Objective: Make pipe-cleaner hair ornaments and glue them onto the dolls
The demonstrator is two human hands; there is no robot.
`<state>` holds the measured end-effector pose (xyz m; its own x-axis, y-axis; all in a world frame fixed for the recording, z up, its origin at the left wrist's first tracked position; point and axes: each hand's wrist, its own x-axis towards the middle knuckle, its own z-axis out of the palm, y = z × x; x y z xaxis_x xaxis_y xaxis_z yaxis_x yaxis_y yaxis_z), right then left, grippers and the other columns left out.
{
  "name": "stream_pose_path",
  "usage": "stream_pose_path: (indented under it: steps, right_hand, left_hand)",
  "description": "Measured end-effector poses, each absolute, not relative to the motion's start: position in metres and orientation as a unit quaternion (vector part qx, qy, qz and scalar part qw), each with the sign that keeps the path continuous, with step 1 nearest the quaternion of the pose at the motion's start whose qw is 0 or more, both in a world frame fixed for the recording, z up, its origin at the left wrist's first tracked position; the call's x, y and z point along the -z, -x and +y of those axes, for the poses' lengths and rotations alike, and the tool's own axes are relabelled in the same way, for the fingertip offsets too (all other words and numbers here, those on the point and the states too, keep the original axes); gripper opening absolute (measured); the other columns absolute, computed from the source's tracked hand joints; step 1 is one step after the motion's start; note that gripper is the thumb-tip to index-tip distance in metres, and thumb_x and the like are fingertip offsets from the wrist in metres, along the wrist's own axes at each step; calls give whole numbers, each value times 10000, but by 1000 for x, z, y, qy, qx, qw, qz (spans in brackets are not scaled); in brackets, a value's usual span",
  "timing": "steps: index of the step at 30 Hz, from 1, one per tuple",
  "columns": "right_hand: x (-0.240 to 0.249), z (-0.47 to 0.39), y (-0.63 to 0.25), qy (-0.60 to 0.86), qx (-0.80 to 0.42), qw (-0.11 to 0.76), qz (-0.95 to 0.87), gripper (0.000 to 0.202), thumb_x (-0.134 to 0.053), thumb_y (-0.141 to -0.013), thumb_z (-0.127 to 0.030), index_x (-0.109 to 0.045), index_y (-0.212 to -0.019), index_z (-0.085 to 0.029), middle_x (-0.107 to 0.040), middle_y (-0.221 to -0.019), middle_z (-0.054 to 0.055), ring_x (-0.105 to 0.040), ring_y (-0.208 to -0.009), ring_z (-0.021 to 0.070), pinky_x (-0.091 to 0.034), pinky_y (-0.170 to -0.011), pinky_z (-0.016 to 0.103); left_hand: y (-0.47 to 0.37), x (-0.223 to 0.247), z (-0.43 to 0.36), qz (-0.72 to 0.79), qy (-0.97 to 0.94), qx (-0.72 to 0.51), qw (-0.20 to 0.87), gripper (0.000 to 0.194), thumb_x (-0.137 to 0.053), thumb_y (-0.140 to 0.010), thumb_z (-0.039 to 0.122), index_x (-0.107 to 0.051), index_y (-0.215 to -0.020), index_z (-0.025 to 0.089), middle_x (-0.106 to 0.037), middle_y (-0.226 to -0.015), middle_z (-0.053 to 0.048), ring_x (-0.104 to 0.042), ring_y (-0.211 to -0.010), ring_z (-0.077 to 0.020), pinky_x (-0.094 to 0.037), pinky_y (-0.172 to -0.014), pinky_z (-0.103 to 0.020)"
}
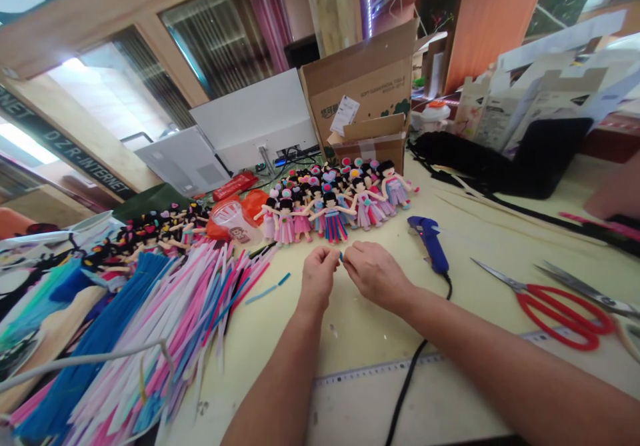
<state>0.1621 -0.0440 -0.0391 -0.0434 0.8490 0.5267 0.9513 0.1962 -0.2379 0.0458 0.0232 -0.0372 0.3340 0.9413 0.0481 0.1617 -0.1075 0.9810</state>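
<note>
My left hand (319, 277) and my right hand (373, 274) meet at the middle of the yellow table (480, 246). Their fingertips pinch a small blue piece (341, 257) between them. Just beyond stands a crowd of small dolls (330, 206) with black hair and pink and blue skirts. A blue glue gun (429, 241) lies to the right of my right hand, its black cord (407, 379) running toward me. A loose blue strip (267, 291) lies to the left of my left hand.
A big heap of pink, blue and white strips (150, 326) covers the left. Red-handled scissors (555, 303) lie at the right. An open cardboard box (365, 93), a clear cup (235, 223) and more dolls (155, 229) stand behind. A ruler (360, 374) runs along the near edge.
</note>
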Motion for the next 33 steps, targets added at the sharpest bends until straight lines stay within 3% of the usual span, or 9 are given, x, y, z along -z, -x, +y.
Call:
stream_pose_path:
  steps: [3, 9, 16, 24, 33]
  right_hand:
    - [40, -43, -162, 625, 79, 292, -720, 224, -412, -923, -171, -600, -805, -146, -569, -758, 69, -463, -729, 185, -275, -682, 301]
    - [34, -46, -177, 621, 70, 256, -738, 194, -453, -899, -123, -639, -864, -163, -589, -845, 74, -446, -789, 190, -253, -692, 310]
    - [30, -49, -178, 600, 73, 223, -765, 174, -488, -886, -138, -655, -873, -184, -593, -893, 75, -422, -853, 203, -249, -728, 330]
    - [27, -49, -182, 599, 78, 211, -769, 145, -521, -895, -194, -655, -838, -191, -601, -852, 62, -424, -833, 200, -235, -723, 335]
    - [28, -49, -183, 587, 64, 201, -782, 135, -539, -870, -132, -656, -840, -192, -619, -873, 57, -440, -856, 198, -236, -729, 327]
  left_hand:
    - [-47, 37, 22, 442, -622, -384, 520, 198, -579, -689, 361, -530, -639, 176, -510, -596, 37, -441, -569, -92, -370, -592, -239]
    - [-31, 27, 33, 438, -635, -272, 575, 380, -545, -730, 526, -643, -739, 159, -628, -670, -28, -484, -582, -106, -351, -556, -236]
    - [-20, 19, 36, 398, -706, -187, 555, 250, -678, -632, 407, -630, -634, 162, -597, -616, -6, -480, -604, -120, -371, -627, -266]
    - [-14, 15, 39, 373, -728, -140, 558, 204, -680, -647, 357, -664, -640, 154, -617, -633, -15, -495, -634, -128, -377, -670, -276]
    - [-15, 22, 41, 396, -737, -128, 533, 181, -676, -629, 334, -637, -645, 158, -564, -609, 21, -445, -595, -115, -311, -609, -267]
